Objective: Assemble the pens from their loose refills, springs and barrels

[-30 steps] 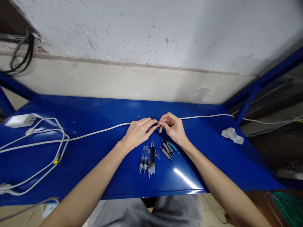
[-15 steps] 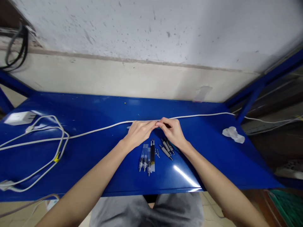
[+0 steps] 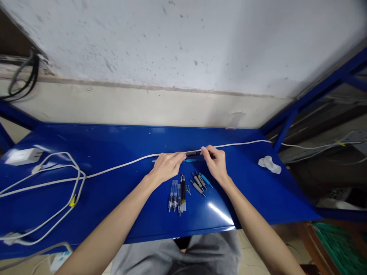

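My left hand (image 3: 169,166) and my right hand (image 3: 214,162) hold a dark pen part (image 3: 192,153) between them, fingers closed on its two ends. Just below it a blue pen (image 3: 191,160) lies on the table, partly hidden by my left hand. Nearer to me are clear pen barrels (image 3: 174,196), dark refills (image 3: 182,191) and a few tiny metal pieces (image 3: 188,189). To their right lie several grey grips (image 3: 197,184) and a blue grip (image 3: 205,179).
A white cable (image 3: 114,167) crosses the blue table (image 3: 120,217) behind my hands and loops at the left, near a white adapter (image 3: 24,156). Crumpled white tissue (image 3: 269,164) lies at the right. A wall (image 3: 129,107) stands behind.
My hands have moved apart, and the dark part between them now shows. The blue pen and blue grip have come into sight. The whole view has shifted slightly.
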Action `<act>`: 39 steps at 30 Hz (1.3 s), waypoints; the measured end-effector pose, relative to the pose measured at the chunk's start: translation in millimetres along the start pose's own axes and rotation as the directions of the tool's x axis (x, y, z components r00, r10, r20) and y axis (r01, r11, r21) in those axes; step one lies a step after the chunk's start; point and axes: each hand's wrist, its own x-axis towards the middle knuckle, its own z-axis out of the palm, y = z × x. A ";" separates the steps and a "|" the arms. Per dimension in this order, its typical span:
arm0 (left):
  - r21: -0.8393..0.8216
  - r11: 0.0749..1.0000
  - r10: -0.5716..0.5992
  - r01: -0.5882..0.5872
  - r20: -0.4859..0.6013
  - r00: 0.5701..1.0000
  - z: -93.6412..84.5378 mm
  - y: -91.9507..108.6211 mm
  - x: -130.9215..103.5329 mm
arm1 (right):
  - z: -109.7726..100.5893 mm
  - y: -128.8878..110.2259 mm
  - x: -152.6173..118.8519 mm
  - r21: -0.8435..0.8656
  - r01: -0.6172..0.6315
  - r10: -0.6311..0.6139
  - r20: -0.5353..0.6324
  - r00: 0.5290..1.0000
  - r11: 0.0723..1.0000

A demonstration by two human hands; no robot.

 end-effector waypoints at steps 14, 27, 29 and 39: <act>-0.014 1.000 -0.012 0.012 0.051 0.999 -1.2 0.8 0.3 | -47.4 -11.9 -96.4 -0.378 -0.026 0.114 0.213 0.970 0.925; 0.086 0.996 -0.017 0.019 -0.027 0.999 -1.5 -3.7 -0.1 | -29.6 -7.1 -16.6 0.081 -0.128 0.133 -0.066 0.989 0.988; 0.098 0.995 -0.024 0.029 -0.052 0.998 -1.7 -4.4 -0.4 | -8.7 -4.2 9.9 0.176 -0.078 0.106 -0.157 0.982 0.981; 0.122 0.986 -0.094 0.115 -0.169 0.981 -0.7 -8.3 -1.5 | 22.3 6.9 23.1 -0.035 0.232 -0.234 -0.087 0.968 0.972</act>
